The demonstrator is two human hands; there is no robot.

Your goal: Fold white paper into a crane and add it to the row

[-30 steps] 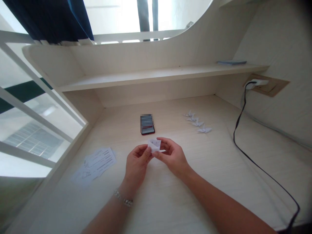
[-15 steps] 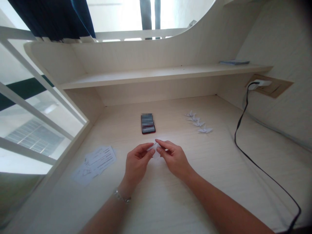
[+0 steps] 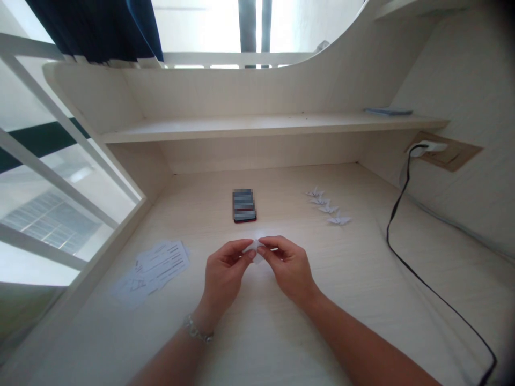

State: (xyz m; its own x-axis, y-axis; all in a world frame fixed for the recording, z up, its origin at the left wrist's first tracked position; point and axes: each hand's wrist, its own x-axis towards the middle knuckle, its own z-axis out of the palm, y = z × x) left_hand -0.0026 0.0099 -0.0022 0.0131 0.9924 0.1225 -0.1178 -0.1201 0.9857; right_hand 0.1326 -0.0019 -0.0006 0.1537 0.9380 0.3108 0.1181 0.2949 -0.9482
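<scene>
A small folded piece of white paper [image 3: 256, 251] is pinched between both hands above the desk. My left hand [image 3: 226, 271] closes thumb and forefinger on its left side, a bracelet round the wrist. On the right side my right hand [image 3: 290, 268] grips it the same way; the fingers cover much of the folds. Several folded paper cranes [image 3: 329, 209] stand in a slanting row beyond my right hand. Left of my left hand lies a loose pile of printed paper sheets [image 3: 163, 265].
A phone [image 3: 244, 206] lies on the desk beyond my hands. A black cable [image 3: 428, 279] runs from the wall socket [image 3: 446, 151] down the right side. Across the back is a shelf [image 3: 257, 126] with a thin flat item [image 3: 388, 111]. White bars [image 3: 60, 182] border the left.
Both hands keep hold of the paper, and their fingertips have shifted slightly on it. The right fingers lie closer over its top edge. The camera view has tilted a little.
</scene>
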